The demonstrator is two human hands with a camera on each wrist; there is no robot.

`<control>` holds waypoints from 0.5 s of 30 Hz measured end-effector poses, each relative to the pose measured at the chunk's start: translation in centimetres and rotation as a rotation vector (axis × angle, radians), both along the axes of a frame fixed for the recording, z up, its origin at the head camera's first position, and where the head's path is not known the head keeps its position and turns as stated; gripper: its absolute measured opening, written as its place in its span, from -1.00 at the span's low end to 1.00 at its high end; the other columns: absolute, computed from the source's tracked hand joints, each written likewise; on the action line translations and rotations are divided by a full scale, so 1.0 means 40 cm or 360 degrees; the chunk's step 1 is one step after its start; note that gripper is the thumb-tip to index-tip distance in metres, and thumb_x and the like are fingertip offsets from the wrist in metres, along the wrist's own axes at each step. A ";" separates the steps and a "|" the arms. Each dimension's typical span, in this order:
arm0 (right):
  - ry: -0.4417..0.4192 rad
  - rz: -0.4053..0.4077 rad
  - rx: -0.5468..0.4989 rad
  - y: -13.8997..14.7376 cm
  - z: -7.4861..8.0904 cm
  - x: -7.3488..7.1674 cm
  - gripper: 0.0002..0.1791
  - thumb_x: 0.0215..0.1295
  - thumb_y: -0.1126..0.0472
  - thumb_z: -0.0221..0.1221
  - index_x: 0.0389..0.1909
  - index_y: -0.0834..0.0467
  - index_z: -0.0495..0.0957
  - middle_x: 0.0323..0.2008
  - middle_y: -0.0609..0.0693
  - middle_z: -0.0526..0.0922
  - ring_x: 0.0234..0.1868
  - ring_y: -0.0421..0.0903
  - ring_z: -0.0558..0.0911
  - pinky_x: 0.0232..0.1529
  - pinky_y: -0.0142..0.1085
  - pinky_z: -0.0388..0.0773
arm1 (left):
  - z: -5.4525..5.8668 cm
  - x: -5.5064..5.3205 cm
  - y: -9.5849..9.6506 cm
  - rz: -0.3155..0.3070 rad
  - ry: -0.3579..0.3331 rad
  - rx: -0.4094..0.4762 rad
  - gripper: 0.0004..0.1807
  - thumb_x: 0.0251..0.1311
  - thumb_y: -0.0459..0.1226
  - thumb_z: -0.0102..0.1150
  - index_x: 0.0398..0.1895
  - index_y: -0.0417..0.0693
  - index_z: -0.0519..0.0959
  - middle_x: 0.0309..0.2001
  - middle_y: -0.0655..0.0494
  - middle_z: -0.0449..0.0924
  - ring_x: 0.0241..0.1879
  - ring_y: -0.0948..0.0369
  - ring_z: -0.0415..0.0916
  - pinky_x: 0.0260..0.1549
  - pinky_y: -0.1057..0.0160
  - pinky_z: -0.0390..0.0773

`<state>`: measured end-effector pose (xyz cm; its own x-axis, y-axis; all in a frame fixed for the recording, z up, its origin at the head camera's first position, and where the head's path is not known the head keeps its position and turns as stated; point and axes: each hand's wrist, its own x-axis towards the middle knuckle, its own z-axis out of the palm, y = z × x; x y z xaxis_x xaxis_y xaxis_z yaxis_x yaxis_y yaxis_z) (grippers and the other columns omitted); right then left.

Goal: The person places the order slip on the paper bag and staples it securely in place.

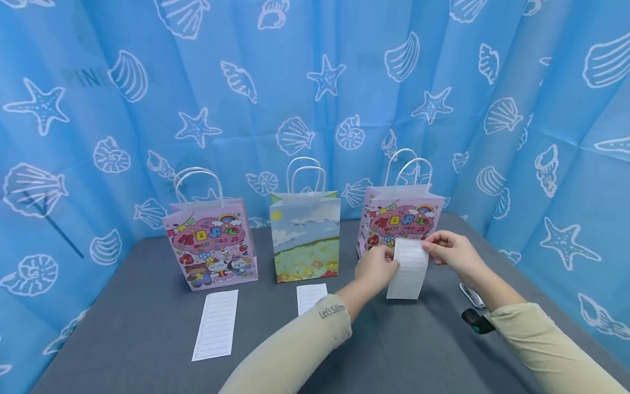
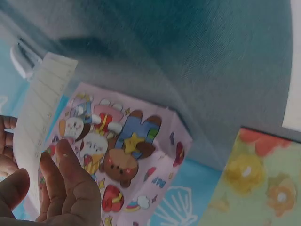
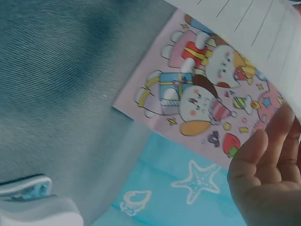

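Observation:
A white lined paper slip is held upright before the right-hand pink gift bag. My left hand pinches its left edge, while my right hand pinches the upper right corner. The left wrist view shows the slip at a slant, with the left hand's fingers at its edge. In the right wrist view the slip covers part of the bag, above the right hand. The bag's cartoon animals are hidden behind the slip in the head view.
Another pink cartoon bag stands at the left and a meadow-print bag in the middle. Lined slips lie before them, one at the left, one partly under the left sleeve. A white-and-clear object and a black object lie at the right.

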<state>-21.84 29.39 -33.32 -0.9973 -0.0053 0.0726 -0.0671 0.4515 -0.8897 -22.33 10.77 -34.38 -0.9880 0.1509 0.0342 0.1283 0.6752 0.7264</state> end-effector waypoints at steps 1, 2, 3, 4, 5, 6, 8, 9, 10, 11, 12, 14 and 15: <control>0.0020 -0.0008 0.0029 0.000 0.006 -0.001 -0.73 0.46 0.16 0.08 -0.16 0.35 0.48 -0.41 -0.15 0.57 -0.37 -0.24 0.52 -0.35 -0.32 0.52 | 0.006 -0.003 -0.001 -0.0001 -0.0003 0.0019 -0.79 0.22 -0.18 0.30 -0.09 0.07 0.68 -0.26 0.25 0.68 -0.29 0.30 0.59 -0.36 0.27 0.54; 0.0037 -0.0014 0.0061 0.000 0.011 -0.002 -0.71 0.46 0.14 0.08 -0.15 0.36 0.49 -0.38 -0.14 0.57 -0.33 -0.24 0.51 -0.32 -0.32 0.52 | 0.012 -0.006 -0.003 -0.0005 -0.0009 0.0044 -0.79 0.23 -0.19 0.29 -0.08 0.07 0.68 -0.26 0.24 0.68 -0.29 0.30 0.60 -0.37 0.27 0.53; 0.0054 -0.0021 0.0091 0.001 0.016 -0.002 -0.69 0.46 0.13 0.08 -0.14 0.36 0.49 -0.35 -0.13 0.57 -0.30 -0.24 0.51 -0.30 -0.31 0.52 | 0.018 -0.009 -0.005 -0.0010 -0.0016 0.0072 -0.79 0.24 -0.19 0.28 -0.07 0.06 0.67 -0.26 0.24 0.68 -0.29 0.30 0.59 -0.37 0.27 0.53; 0.0063 -0.0029 0.0117 0.001 0.021 -0.003 -0.67 0.46 0.11 0.09 -0.14 0.36 0.50 -0.32 -0.12 0.56 -0.27 -0.22 0.50 -0.27 -0.30 0.51 | 0.023 -0.011 -0.006 -0.0011 -0.0021 0.0102 -0.79 0.24 -0.20 0.28 -0.07 0.06 0.67 -0.28 0.24 0.67 -0.31 0.30 0.59 -0.39 0.28 0.52; 0.0069 -0.0035 0.0140 0.001 0.026 -0.004 -0.65 0.46 0.09 0.09 -0.13 0.37 0.51 -0.29 -0.10 0.56 -0.25 -0.21 0.49 -0.25 -0.29 0.50 | 0.027 -0.014 -0.008 -0.0018 -0.0027 0.0132 -0.80 0.25 -0.20 0.28 -0.08 0.05 0.67 -0.29 0.24 0.66 -0.32 0.30 0.58 -0.39 0.28 0.52; 0.0073 -0.0037 0.0155 0.001 0.030 -0.004 -0.64 0.46 0.08 0.09 -0.13 0.37 0.51 -0.27 -0.09 0.55 -0.22 -0.20 0.48 -0.23 -0.29 0.50 | 0.031 -0.016 -0.011 -0.0033 -0.0017 0.0151 -0.80 0.25 -0.21 0.27 -0.08 0.04 0.67 -0.29 0.23 0.65 -0.32 0.29 0.57 -0.39 0.28 0.52; 0.0074 -0.0026 0.0159 0.002 0.037 -0.004 -0.64 0.46 0.08 0.09 -0.13 0.37 0.52 -0.25 -0.08 0.56 -0.21 -0.18 0.48 -0.21 -0.28 0.49 | 0.036 -0.018 -0.014 -0.0058 -0.0025 0.0178 -0.81 0.27 -0.21 0.26 -0.08 0.02 0.66 -0.30 0.23 0.65 -0.32 0.29 0.57 -0.39 0.28 0.52; 0.0070 -0.0021 0.0161 0.002 0.040 -0.004 -0.64 0.46 0.08 0.09 -0.13 0.37 0.52 -0.25 -0.07 0.56 -0.21 -0.18 0.48 -0.21 -0.28 0.49 | 0.038 -0.018 -0.015 -0.0063 -0.0030 0.0185 -0.81 0.27 -0.21 0.25 -0.08 0.01 0.66 -0.30 0.22 0.64 -0.32 0.28 0.57 -0.38 0.28 0.52; 0.0065 -0.0016 0.0165 0.002 0.043 -0.004 -0.64 0.45 0.08 0.09 -0.13 0.37 0.52 -0.25 -0.07 0.57 -0.22 -0.18 0.49 -0.21 -0.28 0.49 | 0.040 -0.018 -0.014 -0.0066 -0.0034 0.0189 -0.81 0.28 -0.21 0.25 -0.08 0.01 0.66 -0.30 0.22 0.64 -0.32 0.28 0.57 -0.37 0.28 0.53; 0.0063 -0.0012 0.0168 0.001 0.045 -0.005 -0.63 0.45 0.08 0.10 -0.13 0.37 0.52 -0.27 -0.07 0.57 -0.23 -0.19 0.50 -0.21 -0.28 0.50 | 0.041 -0.018 -0.014 -0.0067 -0.0028 0.0179 -0.80 0.28 -0.19 0.24 -0.07 0.01 0.66 -0.28 0.22 0.65 -0.31 0.28 0.57 -0.37 0.28 0.53; 0.0063 -0.0010 0.0171 0.001 0.047 -0.005 -0.63 0.45 0.07 0.10 -0.12 0.38 0.52 -0.28 -0.07 0.57 -0.24 -0.19 0.50 -0.21 -0.28 0.50 | 0.041 -0.018 -0.012 -0.0064 -0.0021 0.0168 -0.79 0.29 -0.18 0.24 -0.06 0.01 0.66 -0.27 0.23 0.65 -0.31 0.29 0.57 -0.37 0.28 0.53; 0.0075 -0.0016 0.0179 0.000 0.051 -0.005 -0.62 0.44 0.07 0.11 -0.11 0.39 0.51 -0.31 -0.07 0.58 -0.26 -0.20 0.51 -0.23 -0.29 0.51 | 0.043 -0.020 -0.008 -0.0046 -0.0004 0.0186 -0.78 0.30 -0.16 0.22 -0.04 0.02 0.66 -0.24 0.23 0.66 -0.32 0.30 0.56 -0.38 0.29 0.52; 0.0084 -0.0022 0.0183 0.000 0.053 -0.006 -0.61 0.44 0.07 0.12 -0.10 0.39 0.51 -0.32 -0.08 0.58 -0.27 -0.20 0.51 -0.23 -0.30 0.51 | 0.045 -0.021 -0.006 -0.0033 0.0007 0.0198 -0.77 0.31 -0.15 0.21 -0.02 0.04 0.65 -0.23 0.23 0.65 -0.32 0.30 0.56 -0.39 0.28 0.52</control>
<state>-22.06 29.40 -31.18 -0.9922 -0.0027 0.1245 -0.1053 0.5516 -0.8275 -23.15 10.53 -32.59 -0.9844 0.1658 0.0586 0.1450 0.5768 0.8039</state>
